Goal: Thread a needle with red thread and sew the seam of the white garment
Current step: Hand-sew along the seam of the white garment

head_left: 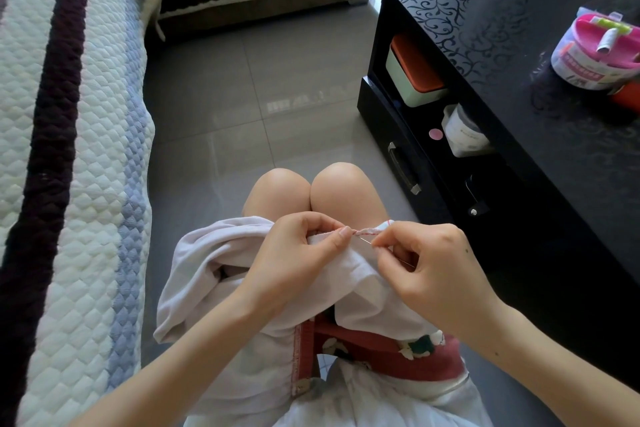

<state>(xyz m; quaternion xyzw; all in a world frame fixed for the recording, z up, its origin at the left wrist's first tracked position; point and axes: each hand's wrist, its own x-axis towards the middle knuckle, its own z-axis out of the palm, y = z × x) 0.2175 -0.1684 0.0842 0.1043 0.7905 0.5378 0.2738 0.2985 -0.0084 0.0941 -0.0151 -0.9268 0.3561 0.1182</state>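
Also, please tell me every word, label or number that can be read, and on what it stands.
Round pink-topped plastic container on the black table: label print too blurred to read.
White jar in the table's shelf: faint print, too small to read.
No readable text.

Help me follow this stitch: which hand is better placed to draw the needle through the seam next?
Right. The right hand pinches the needle, which points into the red-stitched seam; the left hand grips the white garment beside it, holding the fold steady.

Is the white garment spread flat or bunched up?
Bunched: the white fabric garment drapes in folds over the lap, left hand pinching its seam edge, right hand pinching a thin needle.
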